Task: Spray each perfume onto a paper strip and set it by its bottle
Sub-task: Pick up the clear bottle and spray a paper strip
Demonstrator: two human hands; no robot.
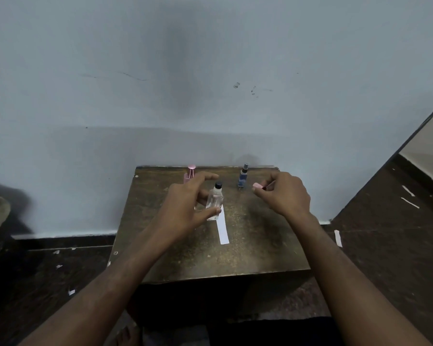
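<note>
Left hand [185, 208] grips the clear bottle [214, 203] near the table's [260, 245] middle, thumb on its front, fingers [205, 176] arched over the black cap; the bottle stands nearly upright, leaning slightly, and its contents look clear. Right hand [284, 193] pinches a small pink cap [257, 186] in curled fingers. At the far edge, a pink bottle [189, 174] stands left, partly hidden behind the left hand, and a blue bottle [243, 175] stands right, liquid dark blue. A white paper strip [223, 229] lies flat, its long axis running far-to-near, its far end by the clear bottle's base.
</note>
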